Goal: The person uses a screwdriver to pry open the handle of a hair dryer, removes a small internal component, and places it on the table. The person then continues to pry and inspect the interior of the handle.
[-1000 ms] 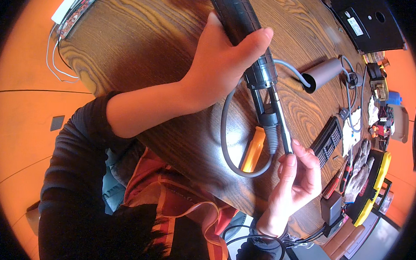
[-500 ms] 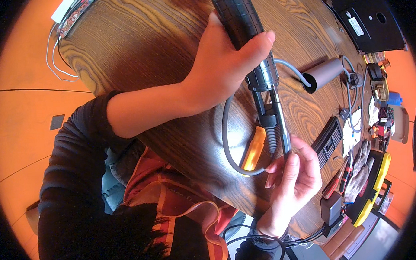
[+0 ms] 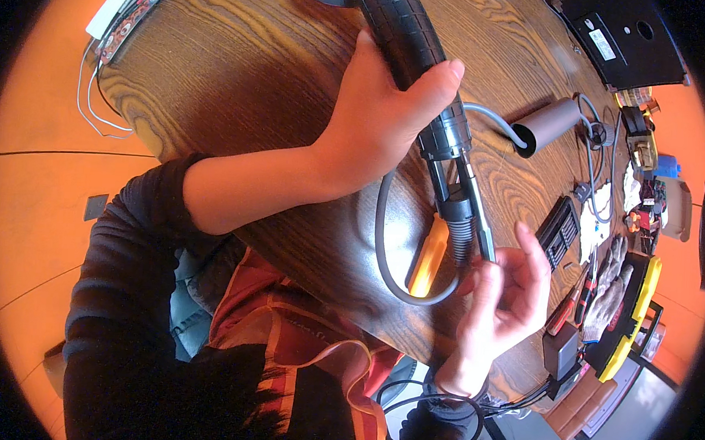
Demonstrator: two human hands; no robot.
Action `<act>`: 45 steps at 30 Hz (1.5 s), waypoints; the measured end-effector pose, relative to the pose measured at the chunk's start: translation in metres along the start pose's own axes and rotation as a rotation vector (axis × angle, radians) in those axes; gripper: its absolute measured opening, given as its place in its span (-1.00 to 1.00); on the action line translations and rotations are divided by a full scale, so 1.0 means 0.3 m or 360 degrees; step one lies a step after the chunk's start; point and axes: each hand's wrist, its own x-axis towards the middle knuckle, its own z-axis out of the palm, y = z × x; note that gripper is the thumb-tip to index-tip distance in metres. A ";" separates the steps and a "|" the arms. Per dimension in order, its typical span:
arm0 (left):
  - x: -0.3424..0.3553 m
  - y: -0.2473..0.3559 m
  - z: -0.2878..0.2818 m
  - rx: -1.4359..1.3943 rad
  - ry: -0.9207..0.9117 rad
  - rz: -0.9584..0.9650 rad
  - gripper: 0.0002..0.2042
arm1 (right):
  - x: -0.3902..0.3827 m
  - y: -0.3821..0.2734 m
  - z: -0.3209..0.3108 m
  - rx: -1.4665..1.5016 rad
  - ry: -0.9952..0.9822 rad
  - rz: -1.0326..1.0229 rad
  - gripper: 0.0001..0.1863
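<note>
My left hand [image 3: 388,115] is closed around a black cylindrical appliance [image 3: 400,33] with a grid-lined surface, its thumb lying across the barrel. The appliance slants across the table, its opened lower end toward me. From that end come a black ribbed cord sleeve [image 3: 462,236] and a dark cable [image 3: 381,237] that loops below. A slim metallic screwdriver [image 3: 478,218] points up into the opened end beside the sleeve. My right hand [image 3: 507,290] pinches its rear end between the thumb and a finger, while another finger is raised. The screwdriver's tip is hidden inside the end.
An orange-handled tool [image 3: 429,259] lies beneath the cable loop. To the right are a dark grey tube [image 3: 549,128] with a grey cable through it, a black bit case [image 3: 555,233], work gloves [image 3: 609,298] and a black-and-yellow case [image 3: 627,318]. A circuit board [image 3: 133,22] lies far left.
My right hand's grip has loosened and one finger has lifted off the screwdriver. The cable loop has dropped slightly, and the appliance has shifted a little.
</note>
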 end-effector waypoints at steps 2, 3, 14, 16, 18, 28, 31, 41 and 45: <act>-0.005 0.000 0.000 0.0023 -0.0004 0.0004 -0.75 | -0.010 -0.012 -0.010 0.0314 0.0031 0.0398 -0.76; -0.005 0.000 -0.001 0.0029 0.0001 0.0020 -0.74 | -0.010 -0.013 -0.014 0.0238 -0.0031 0.0452 -0.76; 0.000 -0.007 0.000 0.0128 0.0018 0.0121 -0.74 | 0.011 -0.002 0.005 -0.0210 -0.0005 -0.0117 -0.71; 0.001 -0.006 -0.005 0.0123 -0.0022 0.0069 -0.74 | 0.005 -0.011 0.005 -0.0109 0.0022 0.0128 -0.73; 0.000 -0.010 -0.006 0.0154 -0.0023 0.0073 -0.78 | -0.002 -0.017 0.001 0.0022 0.0029 0.0432 -0.76; -0.008 -0.041 0.002 0.0247 0.0114 0.0228 -0.84 | -0.007 0.010 -0.009 -0.0077 -0.0009 0.0156 -0.77; -0.012 -0.040 0.003 0.0246 0.0124 0.0189 -0.83 | -0.006 0.002 -0.003 -0.0152 0.0018 0.0024 -0.77; -0.014 -0.005 0.006 0.0047 0.0044 0.0014 -0.68 | 0.009 0.007 0.003 -0.0285 0.0003 -0.0231 -0.74; -0.010 -0.003 0.001 0.0068 0.0021 0.0026 -0.70 | 0.002 0.007 -0.021 -0.0332 -0.0255 -0.0009 -0.76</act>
